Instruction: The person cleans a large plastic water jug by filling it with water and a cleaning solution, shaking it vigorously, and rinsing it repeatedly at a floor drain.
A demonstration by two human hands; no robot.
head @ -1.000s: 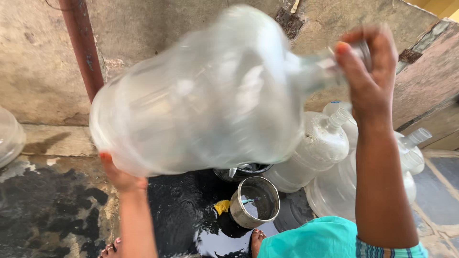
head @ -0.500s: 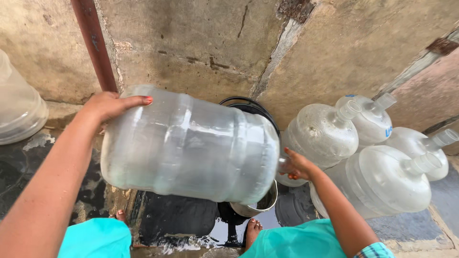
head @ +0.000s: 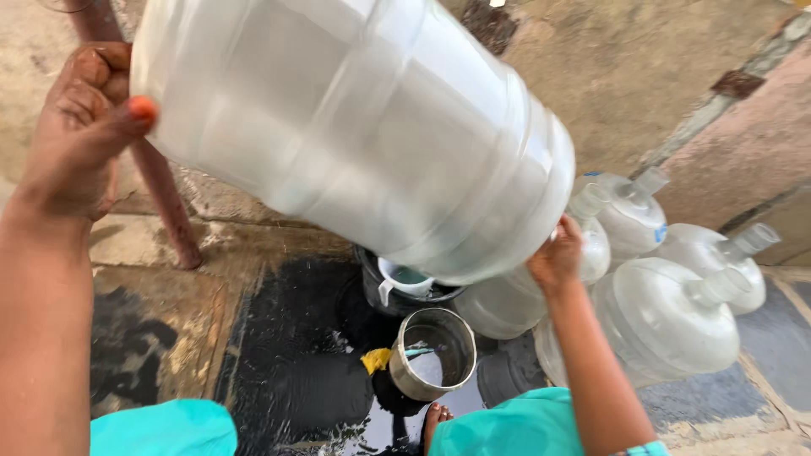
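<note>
The big clear water jug [head: 355,127] runs off the top edge, and its neck is hidden behind the right hand [head: 556,257]. It covers most of the black bucket [head: 372,295] and part of the white mug [head: 404,279]. The left hand's fingers [head: 89,93] are partly tucked behind the jug's base.

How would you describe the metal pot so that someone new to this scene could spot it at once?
Start at the big clear water jug held up in both hands, then look below it to the wet dark floor. The metal pot stands there beside a black bucket. It is the only shiny steel, open-topped cylinder; everything nearby is plastic.
</note>
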